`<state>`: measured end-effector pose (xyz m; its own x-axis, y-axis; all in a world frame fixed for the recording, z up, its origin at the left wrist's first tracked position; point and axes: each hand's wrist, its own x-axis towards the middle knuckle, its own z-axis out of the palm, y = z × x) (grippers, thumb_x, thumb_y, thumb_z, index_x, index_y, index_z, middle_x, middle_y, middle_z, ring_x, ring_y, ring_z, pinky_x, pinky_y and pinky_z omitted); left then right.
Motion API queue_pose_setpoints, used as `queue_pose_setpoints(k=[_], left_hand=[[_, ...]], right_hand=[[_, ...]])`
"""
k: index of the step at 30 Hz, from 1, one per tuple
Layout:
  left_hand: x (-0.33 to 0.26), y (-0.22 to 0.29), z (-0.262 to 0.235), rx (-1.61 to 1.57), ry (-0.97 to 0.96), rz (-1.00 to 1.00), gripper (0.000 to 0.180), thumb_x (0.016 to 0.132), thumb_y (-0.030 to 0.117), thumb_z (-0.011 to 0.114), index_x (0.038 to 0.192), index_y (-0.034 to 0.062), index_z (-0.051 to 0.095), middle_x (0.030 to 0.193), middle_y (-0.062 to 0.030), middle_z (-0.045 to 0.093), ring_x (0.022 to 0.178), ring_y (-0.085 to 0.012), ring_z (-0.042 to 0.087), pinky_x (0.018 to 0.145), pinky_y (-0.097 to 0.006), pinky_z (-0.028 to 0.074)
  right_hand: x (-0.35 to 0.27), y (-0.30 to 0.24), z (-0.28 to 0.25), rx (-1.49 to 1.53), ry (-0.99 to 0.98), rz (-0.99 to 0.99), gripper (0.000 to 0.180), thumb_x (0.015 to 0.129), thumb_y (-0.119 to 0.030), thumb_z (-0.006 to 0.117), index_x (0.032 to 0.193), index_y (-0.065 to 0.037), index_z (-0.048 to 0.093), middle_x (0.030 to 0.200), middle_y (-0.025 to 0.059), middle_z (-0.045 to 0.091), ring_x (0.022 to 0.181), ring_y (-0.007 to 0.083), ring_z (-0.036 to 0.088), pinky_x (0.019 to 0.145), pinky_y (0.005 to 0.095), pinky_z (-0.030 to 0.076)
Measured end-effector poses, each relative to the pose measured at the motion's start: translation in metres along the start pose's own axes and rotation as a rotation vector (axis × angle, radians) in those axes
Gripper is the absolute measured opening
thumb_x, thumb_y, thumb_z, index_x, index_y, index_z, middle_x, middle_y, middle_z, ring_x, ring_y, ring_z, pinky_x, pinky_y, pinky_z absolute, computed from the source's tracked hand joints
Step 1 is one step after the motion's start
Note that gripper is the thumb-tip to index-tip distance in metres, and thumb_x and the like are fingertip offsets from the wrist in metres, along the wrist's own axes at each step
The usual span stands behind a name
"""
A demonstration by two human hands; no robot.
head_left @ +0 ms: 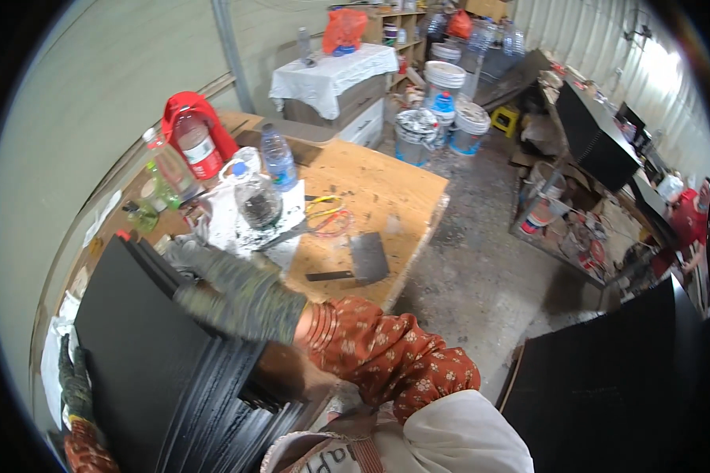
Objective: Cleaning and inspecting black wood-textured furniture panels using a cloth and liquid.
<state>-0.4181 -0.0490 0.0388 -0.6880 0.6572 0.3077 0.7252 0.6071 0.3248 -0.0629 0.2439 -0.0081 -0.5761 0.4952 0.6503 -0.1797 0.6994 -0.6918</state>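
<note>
Black panels stacked on wooden desk; gloved left hand clasps near edge, gloved right hand clamped over far top edge; scraper beyond.

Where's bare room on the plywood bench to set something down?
Bare plywood bench lies beyond the scraper, toward the far right corner. Crowded: the bottles and stained white cloth at left, and the black panel stack under both gloved hands.

A pale wall runs along the left, beside a plywood tabletop. The grey concrete floor is dusty and littered. A cloth-draped cabinet stands at the back near white buckets, and daylight glares on corrugated metal walling at right.
</note>
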Motion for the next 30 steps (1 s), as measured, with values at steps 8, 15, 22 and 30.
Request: queue_pose_setpoints(k=[8, 15, 22, 30], left_hand=[[0.099, -0.011, 0.052, 0.460, -0.043, 0.304, 0.047, 0.094, 0.008, 0.043, 0.140, 0.0108, 0.038, 0.143, -0.0165, 0.037, 0.129, -0.0340, 0.039, 0.105, -0.040, 0.034], [0.037, 0.184, 0.056, 0.098, -0.116, 0.610, 0.041, 0.096, 0.017, 0.047, 0.135, 0.0063, 0.045, 0.141, -0.0153, 0.041, 0.131, -0.0302, 0.037, 0.108, -0.037, 0.027], [0.016, 0.177, 0.039, -0.035, -0.205, 0.502, 0.047, 0.092, 0.019, 0.054, 0.136, 0.0050, 0.043, 0.135, -0.0164, 0.048, 0.125, -0.0282, 0.045, 0.104, -0.035, 0.032], [0.098, -0.048, 0.028, 0.182, 0.015, 0.177, 0.044, 0.092, 0.016, 0.051, 0.136, 0.0101, 0.045, 0.141, -0.0163, 0.042, 0.126, -0.0311, 0.045, 0.103, -0.035, 0.036]], right_hand=[[-0.028, -0.058, 0.012, -0.389, -0.302, -0.037, 0.078, 0.086, -0.050, 0.050, 0.140, 0.002, 0.029, 0.134, 0.0339, 0.036, 0.124, 0.0483, 0.036, 0.104, 0.0533, 0.030], [-0.029, -0.061, 0.013, -0.438, -0.343, 0.021, 0.083, 0.086, -0.056, 0.048, 0.140, 0.004, 0.028, 0.137, 0.0298, 0.036, 0.126, 0.0445, 0.037, 0.104, 0.0538, 0.029], [-0.035, -0.060, 0.004, -0.403, -0.290, 0.059, 0.080, 0.086, -0.055, 0.050, 0.135, 0.007, 0.035, 0.133, 0.0284, 0.042, 0.126, 0.0418, 0.037, 0.106, 0.0498, 0.029], [-0.028, -0.067, 0.022, -0.383, -0.296, -0.008, 0.077, 0.086, -0.052, 0.051, 0.135, 0.006, 0.037, 0.133, 0.0273, 0.043, 0.129, 0.0416, 0.034, 0.109, 0.0492, 0.025]])
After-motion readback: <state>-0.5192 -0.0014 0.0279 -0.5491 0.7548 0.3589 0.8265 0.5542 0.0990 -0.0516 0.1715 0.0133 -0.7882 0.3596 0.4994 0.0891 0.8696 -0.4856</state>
